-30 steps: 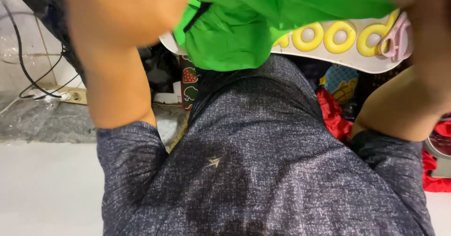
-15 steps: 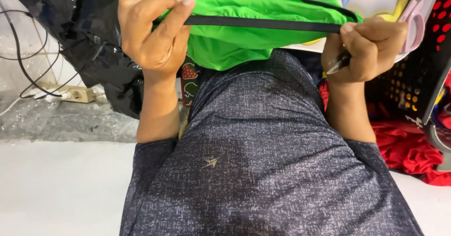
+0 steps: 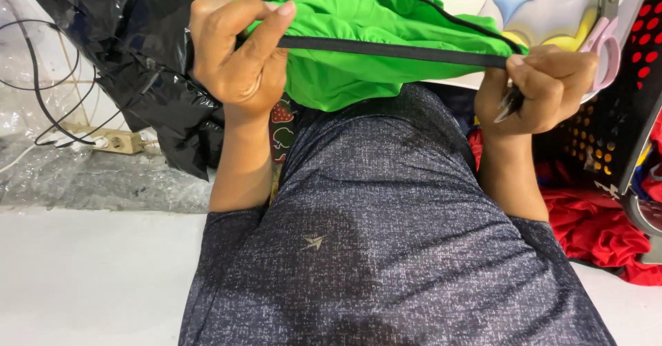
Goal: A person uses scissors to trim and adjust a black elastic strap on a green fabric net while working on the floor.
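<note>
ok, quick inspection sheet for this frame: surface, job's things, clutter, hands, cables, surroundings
Surface: pale floor, bubble wrap along its far edge.
Job's things: green garment with black band stretched taut between both hands.
Clutter: black plastic bag; red cloth; pink-handled scissors.
Hands: left hand pinches the band; right hand grips the band's other end and a small dark tool.
Cables: black cables run to a power strip.
Surroundings: black perforated basket at right.

— What colour is the soft cloth garment (image 3: 358, 77)?
— Bright green, edged with a black elastic band (image 3: 393, 49).
— And around it?
— A speckled dark grey shirt (image 3: 386, 236), glossy black plastic bag (image 3: 152, 63), red fabric heap (image 3: 593, 222).
</note>
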